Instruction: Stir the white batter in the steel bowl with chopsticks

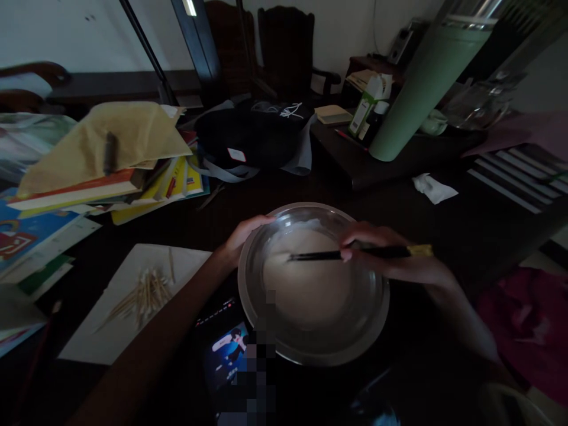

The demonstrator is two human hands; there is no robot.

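Observation:
A wide metal bowl [319, 354] stands on the dark table in front of me, with a pale, whitish mixture [306, 293] in its bottom. My left hand [245, 235] is closed on the bowl's left rim, thumb side along the edge. Above the right part of the bowl, my right hand [402, 267] grips a pair of black chopsticks [316, 256] with gold ends. They lie nearly level, pointing left, and their tips are down in the mixture, where the surface looks stirred up.
Cotton swabs [148, 290] lie on a white sheet [93, 340] at left. A lit phone [228, 355] sits by the bowl. Books and papers [106, 183] are piled behind, beside a black bag [252, 139]. A green tumbler [432, 89] and crumpled tissue [432, 188] are at right.

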